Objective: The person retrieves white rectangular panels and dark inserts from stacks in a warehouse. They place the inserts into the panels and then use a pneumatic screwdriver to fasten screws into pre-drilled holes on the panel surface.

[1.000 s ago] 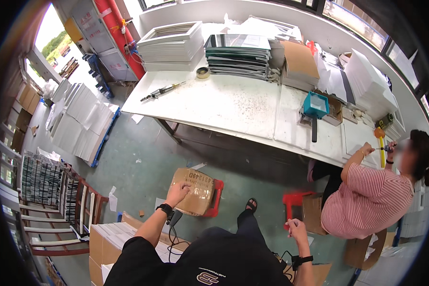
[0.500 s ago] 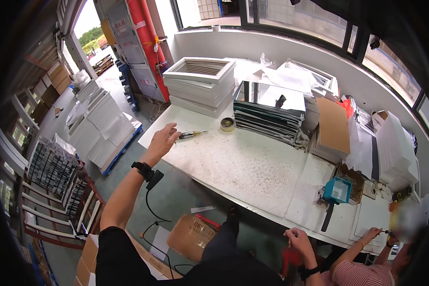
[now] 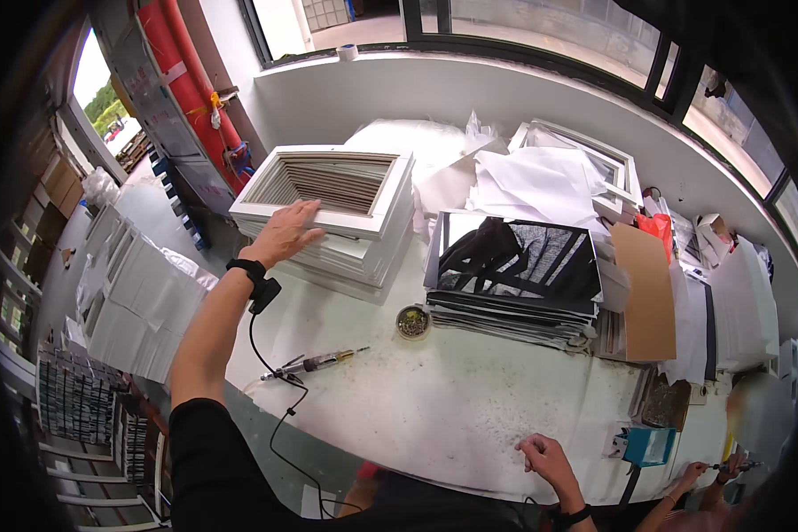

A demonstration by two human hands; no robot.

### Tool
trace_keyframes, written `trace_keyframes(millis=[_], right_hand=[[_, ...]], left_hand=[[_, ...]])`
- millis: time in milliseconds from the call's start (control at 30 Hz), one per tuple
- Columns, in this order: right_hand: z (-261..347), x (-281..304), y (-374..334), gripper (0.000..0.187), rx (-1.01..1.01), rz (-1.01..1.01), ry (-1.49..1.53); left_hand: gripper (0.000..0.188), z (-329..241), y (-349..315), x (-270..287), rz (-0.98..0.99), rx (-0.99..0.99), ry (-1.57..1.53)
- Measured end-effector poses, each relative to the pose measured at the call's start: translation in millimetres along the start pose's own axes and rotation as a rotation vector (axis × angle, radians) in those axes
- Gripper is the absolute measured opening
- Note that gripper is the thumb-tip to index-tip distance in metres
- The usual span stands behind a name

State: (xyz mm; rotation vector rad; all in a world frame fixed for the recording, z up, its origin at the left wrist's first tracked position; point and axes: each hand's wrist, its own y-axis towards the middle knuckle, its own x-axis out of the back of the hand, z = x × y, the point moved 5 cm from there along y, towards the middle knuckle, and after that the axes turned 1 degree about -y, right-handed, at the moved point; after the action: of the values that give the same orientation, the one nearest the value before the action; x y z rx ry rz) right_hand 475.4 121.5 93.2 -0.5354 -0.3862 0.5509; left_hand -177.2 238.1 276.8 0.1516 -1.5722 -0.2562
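My left hand lies, fingers stretched out, at the near edge of the top white frame on a tall stack. Whether it presses on the frame or hovers just over it is hard to tell. My right hand is over the table's near side with its fingers curled together; anything inside them is hidden. On the white table lies a slim power screwdriver, below the stack. A round dish of small metal pieces sits between the frames and a pile of dark, glossy panels.
Loose white sheets and a brown cardboard piece are behind and right of the panels. A teal box stands at the right. Beyond it, a co-worker's hands hold a tool. A black cord hangs by my left arm.
My left hand has moved from beside the screwdriver to the top of the frame stack. My right hand is now over the table's near side. The view has shifted closer to the table.
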Motion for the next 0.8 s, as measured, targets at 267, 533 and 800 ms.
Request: trace_keyframes(millis=[267,533,800], right_hand=[[41.4,-14.9,34.8,0.029,-0.055,-0.003,-0.065],[52.5,0.1,42.4,0.028,0.041,-0.058,-0.003],[50.5,55.4,33.3,0.03,0.22,-0.178,0.127]], left_hand=[[0.038,9.4,33.8,17.2,0.083,-0.149,-0.07],[0.046,-106.2,-55.6,109.9,0.022,-0.09,-0.174],[0.071,-303.9,-224.6,68.5,0.19,-0.058,-0.335]])
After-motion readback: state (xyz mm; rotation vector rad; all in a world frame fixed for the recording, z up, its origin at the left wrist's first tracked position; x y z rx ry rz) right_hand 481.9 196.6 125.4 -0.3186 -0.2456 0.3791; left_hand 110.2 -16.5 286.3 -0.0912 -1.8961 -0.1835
